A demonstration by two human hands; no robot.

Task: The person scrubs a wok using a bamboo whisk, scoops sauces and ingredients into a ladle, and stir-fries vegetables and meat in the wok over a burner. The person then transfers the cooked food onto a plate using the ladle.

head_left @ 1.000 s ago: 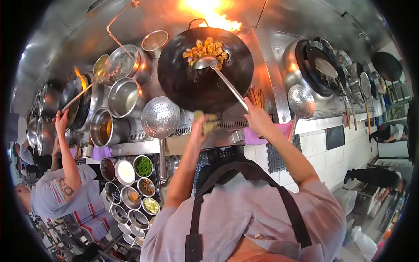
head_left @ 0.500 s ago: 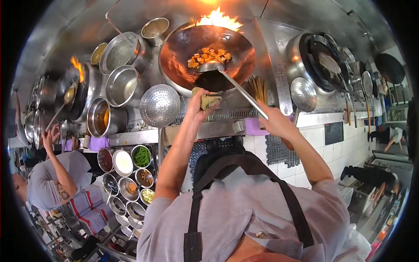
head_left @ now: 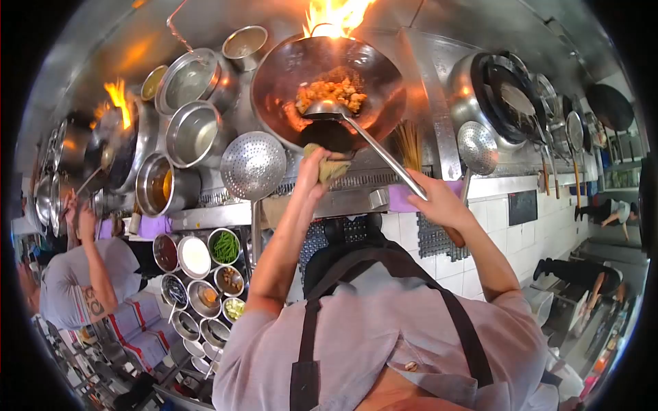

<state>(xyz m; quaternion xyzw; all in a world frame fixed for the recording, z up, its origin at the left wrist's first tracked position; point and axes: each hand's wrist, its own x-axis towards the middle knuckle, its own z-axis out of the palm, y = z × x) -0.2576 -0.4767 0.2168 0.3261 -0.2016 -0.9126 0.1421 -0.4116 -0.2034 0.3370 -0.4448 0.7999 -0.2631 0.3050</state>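
Note:
A large dark wok (head_left: 274, 89) sits at the top middle, with browned food pieces (head_left: 336, 92) inside and flames at its far rim. My left hand (head_left: 312, 172) is closed on a folded greenish cloth (head_left: 333, 168) at the wok's near edge. In my right hand (head_left: 439, 200) is a long-handled metal ladle (head_left: 384, 154); its wooden handle end shows past my wrist. The ladle's bowl rests among or just in front of the food.
Metal pots (head_left: 194, 133) and a perforated strainer (head_left: 253, 166) stand left of the wok. Ingredient bowls (head_left: 223, 246) are lower left. A bamboo brush (head_left: 410, 147) is right. A co-worker (head_left: 86, 284) cooks at far left; other people are at far right.
The wok has tipped from its earlier position, showing more of its glowing inside. The cloth has moved up to the wok's near edge, and my right hand has shifted slightly down and right.

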